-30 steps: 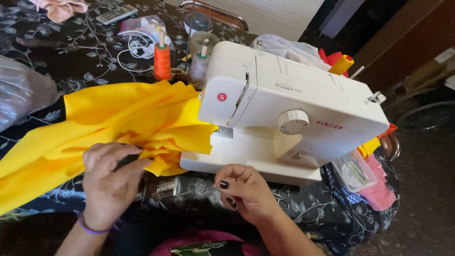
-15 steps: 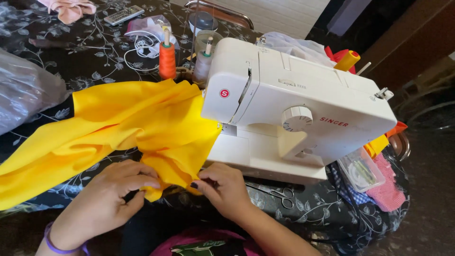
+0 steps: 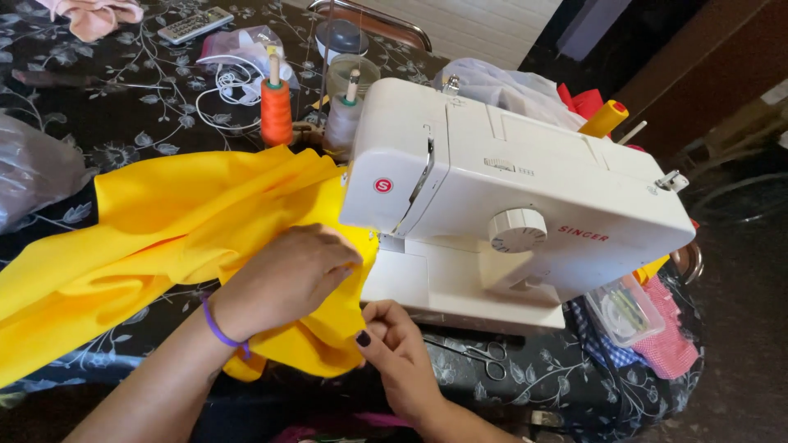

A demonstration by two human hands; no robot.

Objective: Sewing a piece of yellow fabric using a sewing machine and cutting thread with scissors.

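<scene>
Here, yellow fabric (image 3: 172,221) at the white sewing machine (image 3: 509,205).
Soft, light, floppy: left hand (image 3: 287,275) presses flat on it; right hand (image 3: 398,349) pinches its lower edge, best gripped there, on the tabletop (image 3: 107,123).

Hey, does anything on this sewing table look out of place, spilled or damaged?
Nothing looks spilled or broken. The yellow fabric is bunched where the left hand presses it beside the white sewing machine, and the right hand pinches its lower edge. Small metal scissors lie half tucked under the machine's front edge.
</scene>
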